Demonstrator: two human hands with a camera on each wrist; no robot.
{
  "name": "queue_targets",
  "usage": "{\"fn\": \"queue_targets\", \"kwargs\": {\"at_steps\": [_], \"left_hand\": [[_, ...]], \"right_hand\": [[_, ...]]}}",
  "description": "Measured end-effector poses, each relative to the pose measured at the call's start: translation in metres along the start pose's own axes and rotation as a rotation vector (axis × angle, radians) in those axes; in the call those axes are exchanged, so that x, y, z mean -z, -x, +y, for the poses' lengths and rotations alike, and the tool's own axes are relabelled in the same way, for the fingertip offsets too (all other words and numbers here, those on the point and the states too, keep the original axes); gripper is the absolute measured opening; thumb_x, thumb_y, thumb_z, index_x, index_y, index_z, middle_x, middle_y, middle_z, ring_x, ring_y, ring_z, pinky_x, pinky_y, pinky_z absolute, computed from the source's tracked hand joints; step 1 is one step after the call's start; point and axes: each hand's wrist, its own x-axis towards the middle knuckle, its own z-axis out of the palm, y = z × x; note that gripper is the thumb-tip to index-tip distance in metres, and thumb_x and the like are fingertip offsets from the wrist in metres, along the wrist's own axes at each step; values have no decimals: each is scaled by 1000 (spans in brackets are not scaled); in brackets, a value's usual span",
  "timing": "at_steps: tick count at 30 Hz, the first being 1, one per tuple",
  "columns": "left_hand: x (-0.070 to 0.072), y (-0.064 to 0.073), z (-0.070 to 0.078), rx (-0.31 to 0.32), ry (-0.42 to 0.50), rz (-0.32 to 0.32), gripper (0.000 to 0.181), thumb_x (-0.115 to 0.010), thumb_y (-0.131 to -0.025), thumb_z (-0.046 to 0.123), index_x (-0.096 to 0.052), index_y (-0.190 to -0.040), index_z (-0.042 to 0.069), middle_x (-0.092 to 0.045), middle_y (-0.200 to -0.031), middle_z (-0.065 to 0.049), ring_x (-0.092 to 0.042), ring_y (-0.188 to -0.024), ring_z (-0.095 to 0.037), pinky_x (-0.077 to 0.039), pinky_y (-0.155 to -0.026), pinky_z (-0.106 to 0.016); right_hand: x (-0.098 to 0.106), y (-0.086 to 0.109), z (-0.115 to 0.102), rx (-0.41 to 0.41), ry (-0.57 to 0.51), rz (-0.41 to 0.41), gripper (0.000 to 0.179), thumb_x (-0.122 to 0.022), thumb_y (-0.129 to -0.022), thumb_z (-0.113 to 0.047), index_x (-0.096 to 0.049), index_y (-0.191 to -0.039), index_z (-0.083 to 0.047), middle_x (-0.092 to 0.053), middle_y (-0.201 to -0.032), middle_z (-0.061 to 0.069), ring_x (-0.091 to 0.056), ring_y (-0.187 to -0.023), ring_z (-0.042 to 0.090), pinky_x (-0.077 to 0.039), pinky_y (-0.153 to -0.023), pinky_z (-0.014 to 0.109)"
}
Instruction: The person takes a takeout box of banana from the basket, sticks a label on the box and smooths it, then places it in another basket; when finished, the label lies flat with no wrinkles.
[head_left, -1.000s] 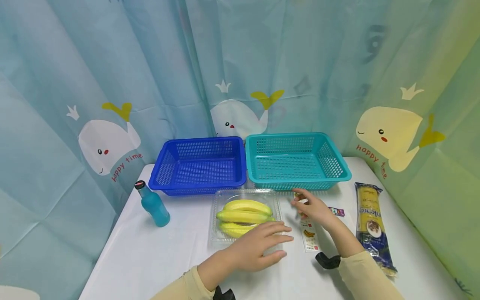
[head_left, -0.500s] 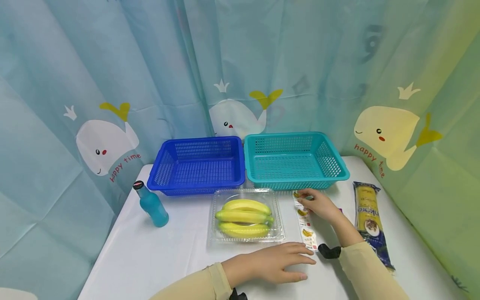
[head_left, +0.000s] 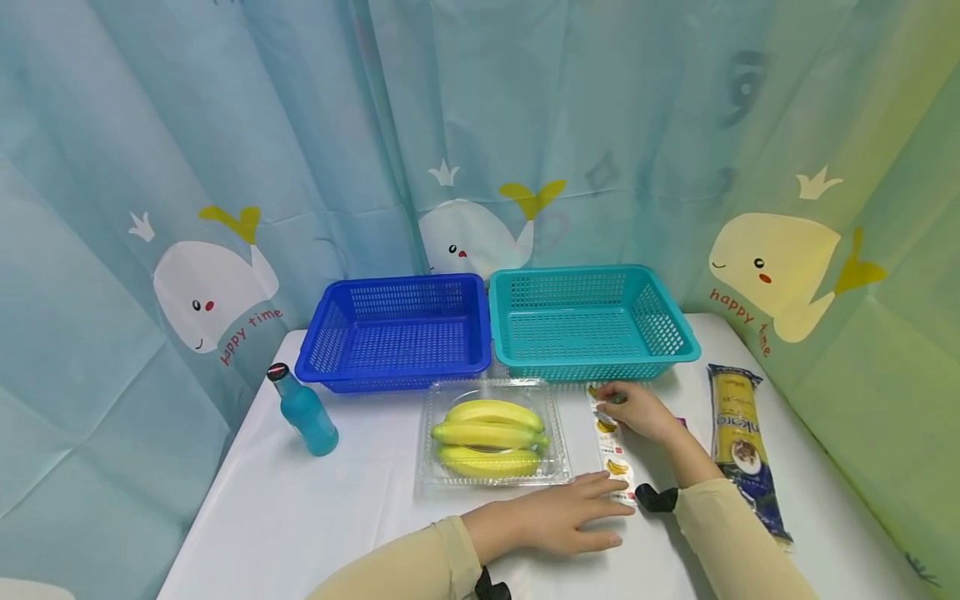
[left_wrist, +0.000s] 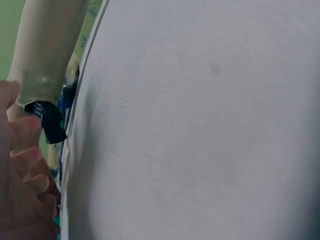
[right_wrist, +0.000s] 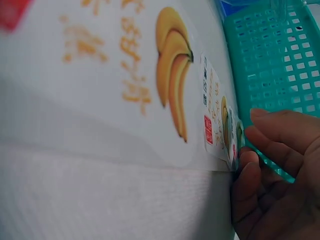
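A white strip of banana stickers lies lengthwise on the table, printed with bananas and orange lettering. At its far end my right hand pinches a sticker between curled fingertips; the right wrist view shows that sticker tilted up from the strip, its far edge hidden by the fingers. My left hand lies palm down with spread fingers, its fingertips over the strip's near end. Just left of the strip, a lidded clear plastic box holds several bananas. In the left wrist view my left fingers show at the edge.
Behind the box stand a blue basket and a teal basket. A teal bottle with a black cap stands left. A yellow and blue pasta packet lies right. A small purple thing is mostly hidden behind my right arm.
My left hand has moved right and toward me, off the box front, to the strip's near end. My right hand has stayed at the far end, its fingers closing in on a sticker.
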Motion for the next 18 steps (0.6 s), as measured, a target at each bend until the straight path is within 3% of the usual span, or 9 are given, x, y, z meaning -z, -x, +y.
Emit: {"fn": "queue_targets", "kwargs": {"at_steps": [11, 18], "left_hand": [[-7, -8, -2, 130, -68, 22, 55, -31, -103, 57, -37, -153, 33, -19, -165, 10, -12, -154, -19, -14, -126, -33], [-10, -8, -4, 121, -114, 34, 53, -33, -104, 54, -40, -151, 32, -23, -164, 10, -13, -154, -18, -14, -126, -31]], "right_hand": [[-3, -5, 4, -25, 9, -14, 29, -69, -90, -15, -68, -116, -3, -65, -108, 16, -53, -67, 15, -48, -56, 27], [-3, -8, 7, -25, 47, -10, 26, -72, -89, -20, -68, -111, -6, -64, -101, 13, -52, -66, 16, -47, -57, 28]]}}
